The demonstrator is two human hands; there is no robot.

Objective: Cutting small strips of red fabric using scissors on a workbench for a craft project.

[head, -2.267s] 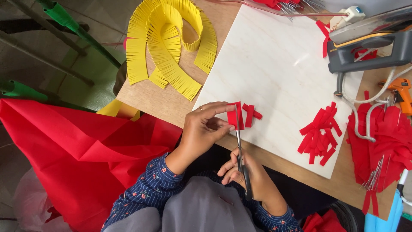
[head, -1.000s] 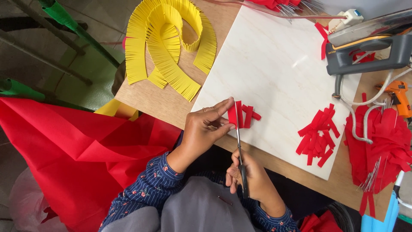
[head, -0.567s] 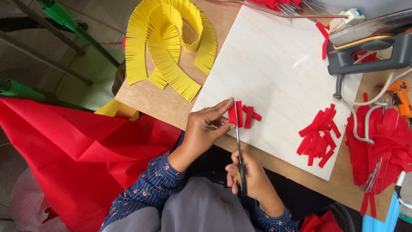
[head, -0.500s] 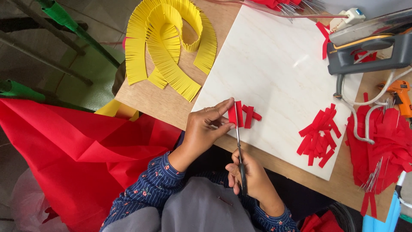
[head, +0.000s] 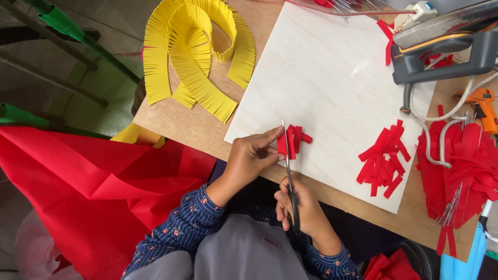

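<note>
My left hand [head: 252, 158] pinches a small folded piece of red paper [head: 292, 140] over the near edge of a white board [head: 332, 78]. The right hand [head: 295, 205] grips a pair of scissors [head: 288, 166] by the handles. Their blades point away from me and run along the left side of the red piece, next to my left fingertips. A pile of cut red paper strips [head: 384, 158] lies on the board to the right.
Long yellow fringed paper bands [head: 197, 57] curl on the wooden table [head: 181, 116] at the far left. A glue gun [head: 482, 103], cables and a grey tool [head: 446, 49] sit far right, with red fringed paper [head: 467, 166]. A large red paper sheet [head: 83, 192] hangs at my left.
The red piece has shifted slightly right under my left fingers, and the scissors have moved up alongside it. The strip pile and yellow bands are unchanged.
</note>
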